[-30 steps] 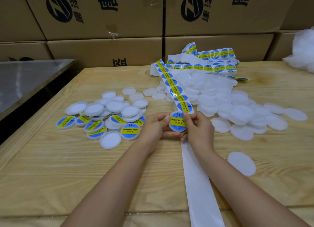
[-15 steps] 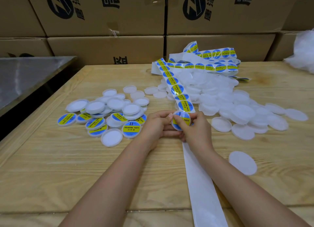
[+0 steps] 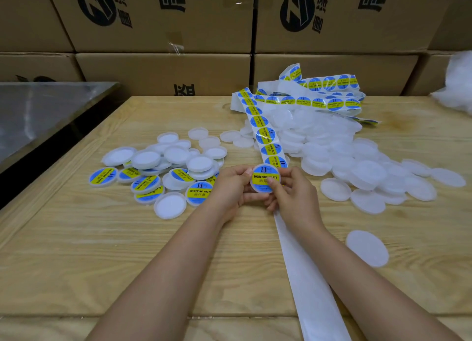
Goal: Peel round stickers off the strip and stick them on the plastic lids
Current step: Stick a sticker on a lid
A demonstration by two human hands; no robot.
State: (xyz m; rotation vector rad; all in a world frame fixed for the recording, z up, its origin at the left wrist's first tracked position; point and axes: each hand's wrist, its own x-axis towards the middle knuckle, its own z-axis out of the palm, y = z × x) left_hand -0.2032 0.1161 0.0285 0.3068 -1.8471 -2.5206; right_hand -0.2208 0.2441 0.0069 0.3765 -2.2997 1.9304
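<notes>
Blue-and-yellow sticker [image 3: 265, 179] now on the lid [image 3: 265, 189] gripped by left hand [image 3: 233, 187] and right hand [image 3: 293, 195]; small stickered heap [image 3: 150, 185] done, big bare pile [image 3: 357, 162] and long strip [image 3: 267, 139] left.

Right hand [image 3: 288, 195] thumb covers the lid [image 3: 265, 178] label's lower right, text partly lost. Strip [image 3: 301, 271] runs under that hand & off the frame at 6 o'clock. Both forearms cut at the bottom edge. Cardboard boxes [image 3: 163, 16] at 12 o'clock clipped on top, print incomplete. White fluffy mass [image 3: 457, 85] at 2 o'clock blurred, cut off; can't tell what it is.
</notes>
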